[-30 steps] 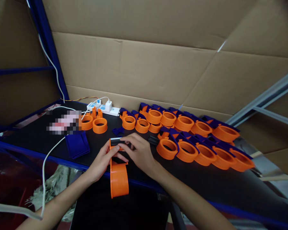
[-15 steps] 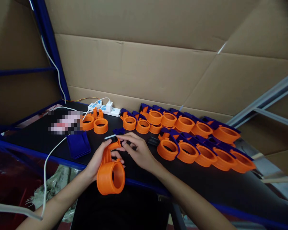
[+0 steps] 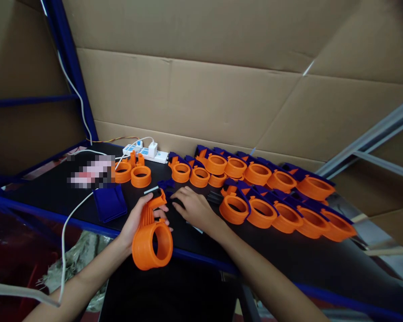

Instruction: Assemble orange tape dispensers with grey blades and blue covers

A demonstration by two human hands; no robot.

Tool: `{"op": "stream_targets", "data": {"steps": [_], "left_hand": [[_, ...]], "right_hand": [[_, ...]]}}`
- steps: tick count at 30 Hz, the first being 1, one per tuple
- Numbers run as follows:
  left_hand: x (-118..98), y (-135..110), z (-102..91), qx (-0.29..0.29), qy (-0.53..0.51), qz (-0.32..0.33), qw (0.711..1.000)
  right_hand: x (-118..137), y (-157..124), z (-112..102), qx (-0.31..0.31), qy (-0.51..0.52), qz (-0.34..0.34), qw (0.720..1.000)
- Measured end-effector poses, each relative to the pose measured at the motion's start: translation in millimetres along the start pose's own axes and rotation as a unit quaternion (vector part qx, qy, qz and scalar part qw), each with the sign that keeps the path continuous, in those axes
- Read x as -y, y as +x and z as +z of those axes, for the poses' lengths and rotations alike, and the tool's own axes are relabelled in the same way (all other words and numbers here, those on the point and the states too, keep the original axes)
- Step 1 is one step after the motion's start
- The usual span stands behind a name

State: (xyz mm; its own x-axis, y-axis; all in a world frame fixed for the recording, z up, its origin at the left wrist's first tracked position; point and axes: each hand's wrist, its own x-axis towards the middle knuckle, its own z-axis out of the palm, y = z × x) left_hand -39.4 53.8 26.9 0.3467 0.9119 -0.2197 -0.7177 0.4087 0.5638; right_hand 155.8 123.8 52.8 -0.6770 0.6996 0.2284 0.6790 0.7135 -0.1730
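My left hand (image 3: 136, 222) is wrapped round the handle of an orange tape dispenser (image 3: 141, 247), its round hub tilted toward me. At the dispenser's top end sit a black piece (image 3: 157, 193) and a pale serrated blade (image 3: 151, 190). Just to the right, my right hand (image 3: 195, 206) is low over the black tabletop, palm down, with thumb and fingers apart and nothing visible between them. Small blue plastic parts (image 3: 167, 184) lie beyond its fingertips. A thin light-coloured strip (image 3: 197, 229) shows partly from under that hand; the rest of it is hidden.
Rows of orange and blue tape dispensers (image 3: 262, 212) stand on the right, with black strips (image 3: 214, 197) beside them. Two orange dispenser bodies (image 3: 141, 177) stand left of centre, near a blue plastic piece (image 3: 110, 203). Behind them is a white power strip (image 3: 159, 156); a white cable (image 3: 64, 237) hangs at left.
My right hand has let go of the dispenser's top end and come down to the tabletop. My left hand has shifted slightly left with the dispenser, still gripping it.
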Motion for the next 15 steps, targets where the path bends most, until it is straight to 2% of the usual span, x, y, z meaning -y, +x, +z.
{"op": "stream_targets", "data": {"steps": [4,15], "left_hand": [[0.0,0.5,0.0,0.001,-0.003,0.0,1.0],[-0.7,-2.2,4.4,0.009,0.039,0.0,0.999]], "right_hand": [[0.4,0.3,-1.7,-0.014,0.009,0.018,1.0],[-0.6,2.3,-0.8,-0.003,0.057,0.043,0.997]]}}
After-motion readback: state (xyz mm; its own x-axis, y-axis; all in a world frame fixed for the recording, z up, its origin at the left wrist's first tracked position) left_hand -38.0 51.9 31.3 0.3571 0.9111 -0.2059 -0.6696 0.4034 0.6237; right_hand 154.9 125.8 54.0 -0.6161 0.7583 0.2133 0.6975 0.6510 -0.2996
